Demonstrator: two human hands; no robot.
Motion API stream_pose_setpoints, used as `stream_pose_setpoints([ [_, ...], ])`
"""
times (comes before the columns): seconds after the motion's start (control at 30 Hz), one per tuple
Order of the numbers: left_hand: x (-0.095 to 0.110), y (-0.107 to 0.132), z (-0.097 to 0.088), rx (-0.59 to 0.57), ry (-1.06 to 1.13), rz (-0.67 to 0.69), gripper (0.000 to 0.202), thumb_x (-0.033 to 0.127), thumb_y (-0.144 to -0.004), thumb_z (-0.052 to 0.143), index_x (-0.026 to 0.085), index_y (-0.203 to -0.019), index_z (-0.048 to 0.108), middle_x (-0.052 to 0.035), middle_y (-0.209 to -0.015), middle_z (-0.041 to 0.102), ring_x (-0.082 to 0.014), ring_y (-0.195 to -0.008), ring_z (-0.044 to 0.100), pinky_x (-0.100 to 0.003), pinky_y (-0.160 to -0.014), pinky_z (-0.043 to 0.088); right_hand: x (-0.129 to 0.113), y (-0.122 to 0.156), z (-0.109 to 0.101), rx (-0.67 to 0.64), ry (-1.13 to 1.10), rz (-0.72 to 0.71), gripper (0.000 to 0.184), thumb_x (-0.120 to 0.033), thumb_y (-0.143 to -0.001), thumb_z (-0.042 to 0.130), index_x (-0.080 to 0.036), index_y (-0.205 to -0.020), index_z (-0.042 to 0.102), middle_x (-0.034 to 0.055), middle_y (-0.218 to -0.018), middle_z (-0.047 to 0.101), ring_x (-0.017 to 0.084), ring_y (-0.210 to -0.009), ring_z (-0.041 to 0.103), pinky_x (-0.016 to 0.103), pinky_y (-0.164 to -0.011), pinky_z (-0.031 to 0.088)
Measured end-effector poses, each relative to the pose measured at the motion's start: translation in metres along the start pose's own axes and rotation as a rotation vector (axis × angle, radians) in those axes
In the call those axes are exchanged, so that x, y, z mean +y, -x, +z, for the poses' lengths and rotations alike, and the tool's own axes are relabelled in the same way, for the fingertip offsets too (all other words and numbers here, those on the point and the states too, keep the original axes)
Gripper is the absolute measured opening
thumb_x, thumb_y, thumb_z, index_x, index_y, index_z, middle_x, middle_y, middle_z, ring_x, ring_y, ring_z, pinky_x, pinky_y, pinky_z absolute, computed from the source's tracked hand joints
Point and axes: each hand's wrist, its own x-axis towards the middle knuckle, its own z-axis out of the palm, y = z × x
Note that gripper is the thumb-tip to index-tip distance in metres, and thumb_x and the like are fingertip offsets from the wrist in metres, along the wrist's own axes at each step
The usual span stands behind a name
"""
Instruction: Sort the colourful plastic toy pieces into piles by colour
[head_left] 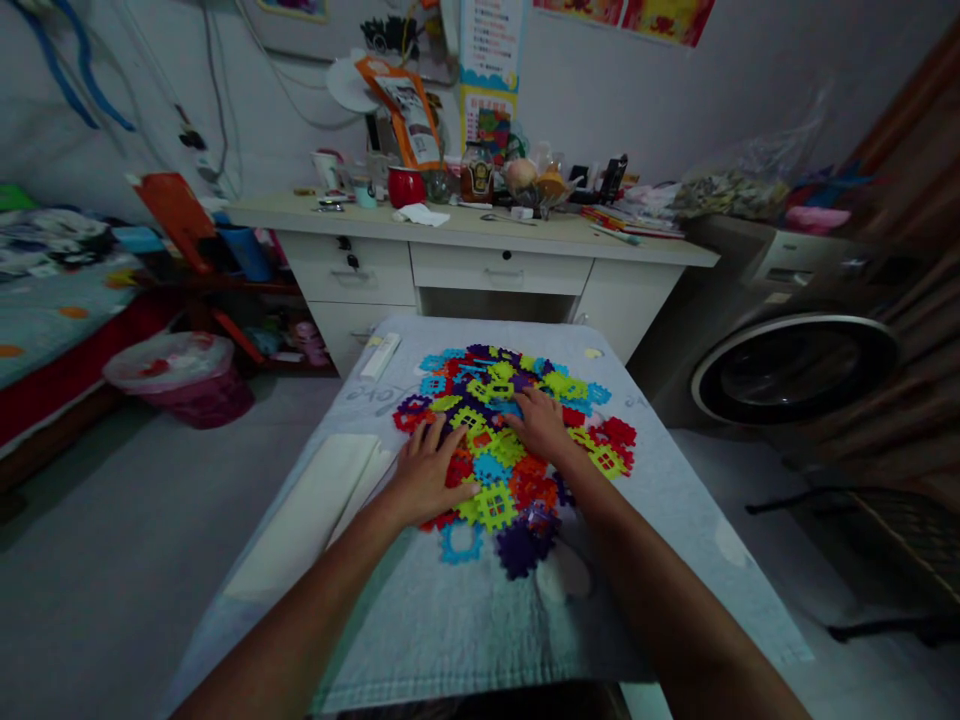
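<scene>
A heap of colourful notched plastic building pieces (491,467) in red, yellow-green, blue, purple and orange lies spread on a cloth-covered table (420,640). My left hand (429,470) rests on the left side of the heap, its fingers spread over the pieces. On the heap's upper right lies my right hand (541,425), fingers bent over the pieces, the thumb side towards the middle. Whether a piece sits under its fingertips is hidden. Closest to me are a purple piece (519,548) and a blue square frame piece (460,543).
A folded white cloth (311,510) and a small white box (381,357) lie along the table's left side. Behind stands a white desk (480,235) with jars and cups. A washing machine (787,320) is at right, a pink bin (180,385) at left.
</scene>
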Motion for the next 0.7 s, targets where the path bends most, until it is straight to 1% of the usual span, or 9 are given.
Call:
stream_pose_setpoints([
  [0.07,-0.002,-0.002,0.006,0.07,0.035,0.062,0.092,0.061,-0.079,0.06,0.023,-0.155,0.024,-0.016,-0.162,0.02,-0.0408,-0.149,0.015,-0.058,-0.115,0.024,-0.017,-0.002,0.004,-0.034,-0.046,-0.094,0.047,-0.042,-0.095,0.051,-0.022,-0.137,0.054,0.0129,-0.146,0.049,0.031,-0.136,0.038,0.052,-0.111,0.025],
  [0.17,-0.009,-0.008,0.013,0.161,0.064,0.098,0.078,0.058,-0.09,0.047,0.023,-0.155,0.023,-0.0148,-0.159,0.031,-0.0347,-0.146,0.024,-0.057,-0.116,0.022,-0.029,0.003,0.002,-0.077,-0.096,-0.267,0.038,-0.039,-0.094,0.055,-0.021,-0.126,0.062,0.0111,-0.132,0.061,0.029,-0.129,0.045,0.049,-0.108,0.028],
  [0.27,-0.018,-0.02,0.016,0.192,-0.003,0.068,0.064,0.057,-0.094,0.04,0.025,-0.15,0.036,-0.0124,-0.158,0.033,-0.0348,-0.145,0.026,-0.059,-0.117,0.017,-0.019,0.01,-0.01,-0.107,-0.104,-0.409,0.019,-0.032,-0.091,0.058,-0.022,-0.101,0.071,0.0071,-0.107,0.071,0.024,-0.111,0.057,0.041,-0.1,0.034],
  [0.33,-0.02,-0.033,0.015,0.184,-0.068,0.041,0.064,0.057,-0.091,0.044,0.026,-0.147,0.042,-0.0119,-0.159,0.031,-0.0385,-0.145,0.024,-0.06,-0.116,0.016,-0.002,0.012,-0.017,-0.096,-0.115,-0.426,0.016,-0.028,-0.09,0.057,-0.021,-0.089,0.071,0.0054,-0.094,0.071,0.021,-0.1,0.06,0.037,-0.094,0.038],
  [0.43,-0.016,-0.054,0.012,0.144,-0.121,-0.026,0.067,0.058,-0.087,0.051,0.028,-0.147,0.042,-0.0125,-0.159,0.03,-0.0429,-0.143,0.027,-0.06,-0.111,0.025,0.031,0.012,-0.02,0.045,-0.187,-0.315,0.018,-0.022,-0.089,0.052,-0.019,-0.086,0.07,0.0062,-0.091,0.068,0.019,-0.09,0.06,0.032,-0.086,0.043],
  [0.5,-0.01,-0.066,0.009,0.147,-0.141,-0.055,0.065,0.054,-0.088,0.05,0.028,-0.147,0.041,-0.0136,-0.157,0.034,-0.0403,-0.14,0.034,-0.057,-0.108,0.031,0.056,0.011,-0.017,0.205,-0.213,-0.162,0.019,-0.022,-0.088,0.05,-0.018,-0.09,0.069,0.0083,-0.095,0.067,0.02,-0.092,0.059,0.033,-0.087,0.045],
  [0.57,-0.003,-0.074,0.007,0.165,-0.158,-0.062,0.063,0.051,-0.09,0.047,0.026,-0.148,0.039,-0.0148,-0.151,0.042,-0.037,-0.133,0.043,-0.054,-0.105,0.034,0.08,0.01,-0.013,0.333,-0.195,-0.001,0.021,-0.024,-0.088,0.05,-0.017,-0.093,0.069,0.0108,-0.097,0.066,0.023,-0.096,0.059,0.036,-0.09,0.045],
  [0.63,0.007,-0.078,0.003,0.147,-0.165,-0.02,0.064,0.051,-0.09,0.048,0.025,-0.147,0.039,-0.0146,-0.145,0.049,-0.0352,-0.128,0.049,-0.052,-0.102,0.037,0.101,0.011,-0.009,0.405,-0.157,0.125,0.023,-0.027,-0.087,0.052,-0.016,-0.097,0.069,0.0131,-0.102,0.065,0.026,-0.101,0.058,0.039,-0.093,0.045],
  [0.7,0.017,-0.078,0.0,0.103,-0.154,0.081,0.068,0.056,-0.088,0.05,0.025,-0.148,0.038,-0.0133,-0.144,0.051,-0.0342,-0.126,0.051,-0.051,-0.103,0.036,0.117,0.012,-0.007,0.434,-0.121,0.208,0.026,-0.028,-0.087,0.052,-0.015,-0.102,0.069,0.0147,-0.107,0.065,0.027,-0.104,0.058,0.041,-0.096,0.044],
])
